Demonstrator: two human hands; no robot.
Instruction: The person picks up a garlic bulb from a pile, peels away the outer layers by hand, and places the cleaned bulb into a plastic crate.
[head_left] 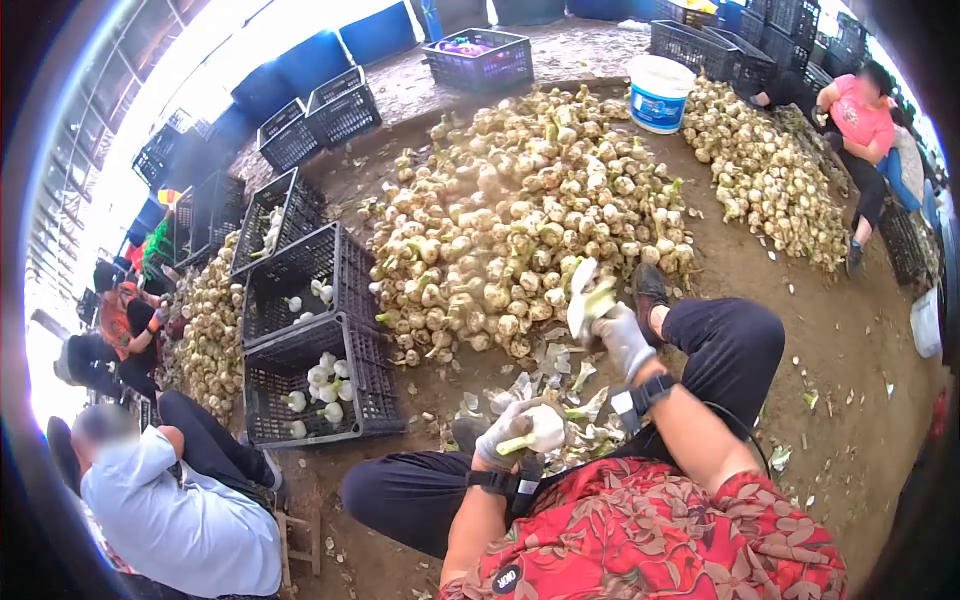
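Note:
I sit on the dirt floor with a big heap of pale bulbs in front of me. My left hand, in a grey glove, is closed around one white bulb with a green stem, held above my lap. My right hand, also gloved, is raised near the heap's edge and grips a strip of white and green peel. Loose peelings lie on the ground between my knees.
Two dark crates holding a few peeled bulbs stand to my left, more crates behind them. A white and blue bucket sits past the heap. A person in a light shirt sits at lower left; another in pink sits by a second heap.

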